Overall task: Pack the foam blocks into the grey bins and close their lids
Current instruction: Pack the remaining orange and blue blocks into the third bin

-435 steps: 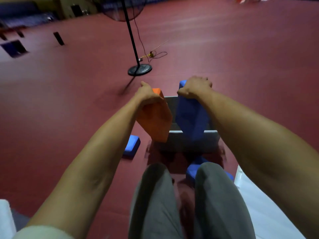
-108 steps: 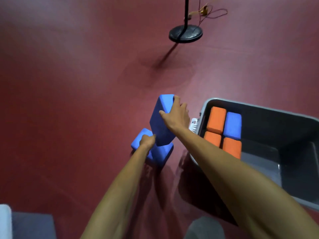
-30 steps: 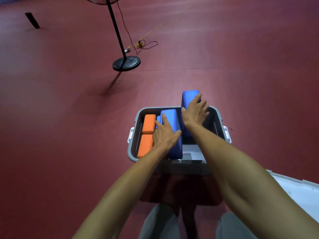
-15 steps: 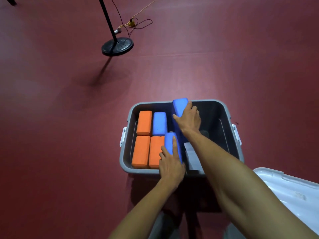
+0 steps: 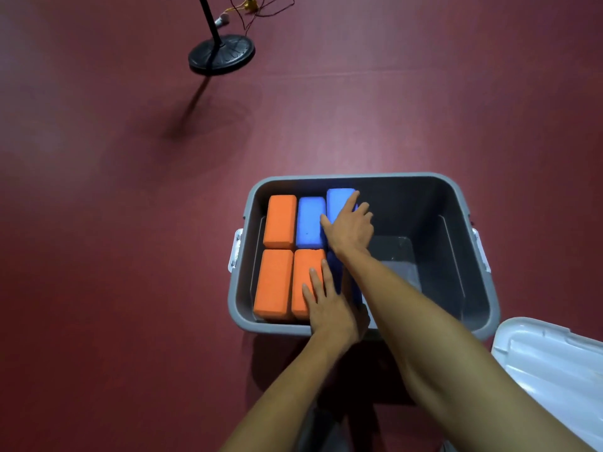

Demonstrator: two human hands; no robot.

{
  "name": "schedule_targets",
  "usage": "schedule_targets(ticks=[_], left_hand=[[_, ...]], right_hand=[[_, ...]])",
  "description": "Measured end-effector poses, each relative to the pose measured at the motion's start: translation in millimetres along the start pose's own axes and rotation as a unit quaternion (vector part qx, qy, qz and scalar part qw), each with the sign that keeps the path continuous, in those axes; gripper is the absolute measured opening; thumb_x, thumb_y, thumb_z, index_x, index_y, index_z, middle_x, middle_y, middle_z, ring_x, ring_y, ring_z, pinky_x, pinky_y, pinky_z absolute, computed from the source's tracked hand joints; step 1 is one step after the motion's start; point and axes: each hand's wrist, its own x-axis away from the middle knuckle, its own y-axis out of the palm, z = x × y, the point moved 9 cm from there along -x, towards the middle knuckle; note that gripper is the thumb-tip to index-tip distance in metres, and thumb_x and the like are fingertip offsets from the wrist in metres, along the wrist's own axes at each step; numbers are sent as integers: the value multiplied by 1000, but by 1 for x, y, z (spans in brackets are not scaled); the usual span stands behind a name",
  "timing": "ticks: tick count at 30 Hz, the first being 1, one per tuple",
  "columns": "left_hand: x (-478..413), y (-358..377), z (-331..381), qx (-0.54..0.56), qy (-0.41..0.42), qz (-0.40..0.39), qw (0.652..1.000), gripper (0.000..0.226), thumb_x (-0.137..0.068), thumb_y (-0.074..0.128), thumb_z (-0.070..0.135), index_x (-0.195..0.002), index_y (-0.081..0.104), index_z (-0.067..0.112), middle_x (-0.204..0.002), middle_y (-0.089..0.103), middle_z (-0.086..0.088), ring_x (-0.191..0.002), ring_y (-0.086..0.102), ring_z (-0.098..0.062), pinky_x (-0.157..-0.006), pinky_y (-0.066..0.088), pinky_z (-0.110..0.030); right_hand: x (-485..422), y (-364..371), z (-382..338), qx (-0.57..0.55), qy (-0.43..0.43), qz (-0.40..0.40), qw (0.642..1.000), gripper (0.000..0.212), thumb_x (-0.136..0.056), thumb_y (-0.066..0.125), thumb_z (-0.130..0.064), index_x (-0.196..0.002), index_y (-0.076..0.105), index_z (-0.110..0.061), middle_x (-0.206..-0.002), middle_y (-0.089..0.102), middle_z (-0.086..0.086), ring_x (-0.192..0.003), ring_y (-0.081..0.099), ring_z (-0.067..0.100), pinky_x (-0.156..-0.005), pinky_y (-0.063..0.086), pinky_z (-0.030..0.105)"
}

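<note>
A grey bin [image 5: 359, 175] stands open on the red floor [image 5: 130, 256], and the foam blocks are packed in two rows against its left wall. In the far row, from the far left corner, lie an orange block [image 5: 280, 221], a blue block [image 5: 310, 223] and a second blue block [image 5: 339, 200] that sits a little higher than its neighbour. In the near row are two orange blocks [image 5: 274, 285] [image 5: 305, 275] and then a third blue block [image 5: 333, 265], which is mostly hidden under the right forearm and the left hand, so how it sits cannot be told. The right hand [image 5: 350, 226] lies flat on the raised blue block with its fingers straight and slightly spread, while its thumb reaches over the blue block beside it. The left hand [image 5: 329, 305] rests at the near edge of the bin with its fingers straight and close together, across the nearer orange block and probably the hidden blue one. The right half of the bin shows bare bottom with a pale glare. A white lid [image 5: 554, 363] lies on the floor off the bin's near right corner, cut off by the picture's edge. Farther off on the floor stands a black round stand base [image 5: 222, 53]; its pole runs out of the top of the view, and a thin cable [image 5: 261, 11] lies beside it.
</note>
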Motion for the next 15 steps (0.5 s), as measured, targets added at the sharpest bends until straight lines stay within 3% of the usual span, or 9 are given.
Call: schedule_targets(ticks=[5, 10, 15], left_hand=[[-6, 7, 1, 1, -2, -24, 1000, 89, -96, 47, 53, -160, -10, 29, -158, -38, -20, -144, -33, -46, -118, -11, -64], [-11, 14, 0, -11, 6, -11, 1000, 88, -96, 46, 57, -161, -6, 29, -157, -39, -22, -142, -35, -49, -116, -14, -67], [-9, 9, 1, -12, -1, 11, 1000, 89, -95, 45, 59, -161, -5, 26, -161, -30, -23, -146, -29, -47, -118, -9, -64]], right_hand=[[-12, 39, 8, -16, -36, -68, 997, 110, -91, 47, -71, -158, -17, -11, -152, 27, 25, -128, 43, 43, -97, 45, 51], [-14, 53, 9, 4, -49, -71, 996, 104, -92, 35, -76, -158, -18, -17, -163, 7, 29, -137, 36, 49, -104, 41, 55], [-14, 55, 11, -36, -49, -122, 991, 104, -91, 38, -76, -157, -23, -23, -165, -7, 24, -144, 24, 51, -109, 36, 59]])
